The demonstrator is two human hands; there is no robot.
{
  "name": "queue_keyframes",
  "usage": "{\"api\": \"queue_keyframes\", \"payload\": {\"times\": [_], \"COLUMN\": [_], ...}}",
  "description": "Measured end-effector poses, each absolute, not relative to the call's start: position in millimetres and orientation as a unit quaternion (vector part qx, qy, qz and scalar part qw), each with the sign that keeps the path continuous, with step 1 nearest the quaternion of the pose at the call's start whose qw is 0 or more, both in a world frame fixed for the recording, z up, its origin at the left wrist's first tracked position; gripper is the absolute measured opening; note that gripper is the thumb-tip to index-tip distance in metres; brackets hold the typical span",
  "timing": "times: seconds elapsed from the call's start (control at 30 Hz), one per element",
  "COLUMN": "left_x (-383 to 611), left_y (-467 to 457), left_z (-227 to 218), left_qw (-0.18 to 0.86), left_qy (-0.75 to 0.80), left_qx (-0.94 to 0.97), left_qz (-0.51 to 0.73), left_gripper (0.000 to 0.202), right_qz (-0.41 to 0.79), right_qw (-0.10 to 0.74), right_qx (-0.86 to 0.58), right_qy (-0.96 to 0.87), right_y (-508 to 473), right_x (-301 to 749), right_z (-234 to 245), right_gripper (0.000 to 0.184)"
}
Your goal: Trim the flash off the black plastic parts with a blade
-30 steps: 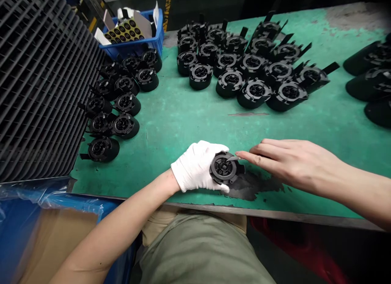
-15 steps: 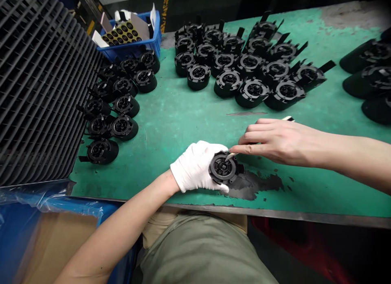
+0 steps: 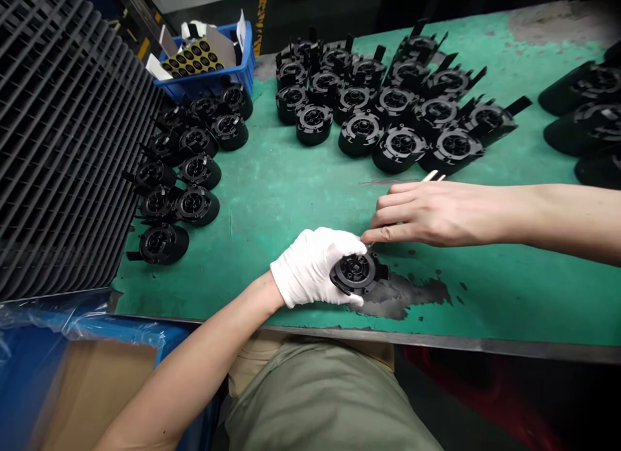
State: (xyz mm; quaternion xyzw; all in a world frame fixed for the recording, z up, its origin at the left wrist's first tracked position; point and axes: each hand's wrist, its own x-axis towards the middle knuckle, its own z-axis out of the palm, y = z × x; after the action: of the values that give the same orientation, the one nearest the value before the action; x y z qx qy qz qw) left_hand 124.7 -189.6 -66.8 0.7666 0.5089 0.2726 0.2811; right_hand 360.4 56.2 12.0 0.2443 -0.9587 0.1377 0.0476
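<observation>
L hand (image 3: 310, 266) clamped rd blk part (image 3: 356, 274); R hand (image 3: 427, 213), fingers tog. on pale tool (image 3: 429, 176), tip unclear.

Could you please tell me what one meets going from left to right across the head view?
Black slatted rack, far blue bin, gloved left hand, round black part, bare right hand, black parts at the right edge.
</observation>
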Motion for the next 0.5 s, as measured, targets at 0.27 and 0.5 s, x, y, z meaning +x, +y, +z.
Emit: {"api": "queue_keyframes", "payload": {"times": [0.27,0.5], "left_x": [125,122], "left_y": [-191,-195], "left_z": [-64,-78], "left_qw": [0.269,0.278], "left_qy": [0.509,0.474], "left_qx": [0.778,0.781], "left_qz": [0.251,0.298], "left_gripper": [0.085,0.086], "right_qz": [0.149,0.143], "right_qw": [0.052,0.046], "right_qx": [0.253,0.256], "right_qy": [-0.955,-0.955], "right_y": [60,60], "right_x": [359,360], "right_z": [5,5], "right_gripper": [0.052,0.066]}}
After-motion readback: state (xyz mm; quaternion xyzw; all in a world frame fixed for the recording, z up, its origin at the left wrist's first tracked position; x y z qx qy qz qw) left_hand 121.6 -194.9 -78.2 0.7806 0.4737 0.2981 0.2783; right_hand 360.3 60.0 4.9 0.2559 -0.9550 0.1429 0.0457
